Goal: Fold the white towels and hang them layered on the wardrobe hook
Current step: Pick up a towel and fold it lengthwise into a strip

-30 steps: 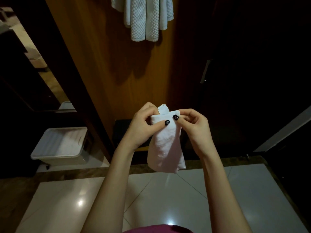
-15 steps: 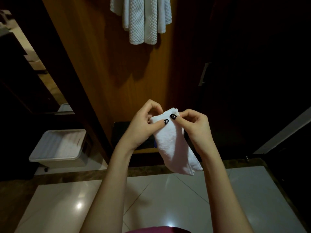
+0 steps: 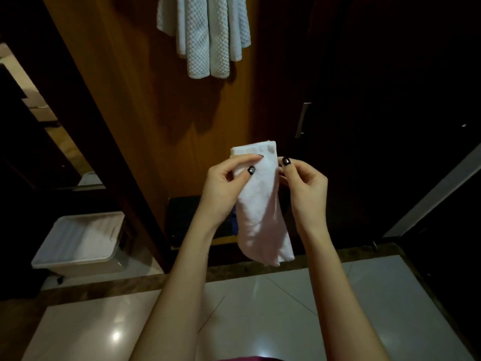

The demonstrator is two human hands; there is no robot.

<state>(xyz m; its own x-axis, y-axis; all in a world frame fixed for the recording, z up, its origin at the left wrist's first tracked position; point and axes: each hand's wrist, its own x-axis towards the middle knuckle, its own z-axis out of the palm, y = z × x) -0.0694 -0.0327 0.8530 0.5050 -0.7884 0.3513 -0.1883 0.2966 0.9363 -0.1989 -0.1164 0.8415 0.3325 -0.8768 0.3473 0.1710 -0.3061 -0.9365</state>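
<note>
Our L hand pinches 1 folded white towel near its top; it dangles before the wardrobe panel, below the hung towels. R hand fingers curl at its R edge; can't tell if gripping.

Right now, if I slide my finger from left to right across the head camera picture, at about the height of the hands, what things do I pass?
white lidded box → left hand → small white towel → right hand → pale slanted strip
</note>
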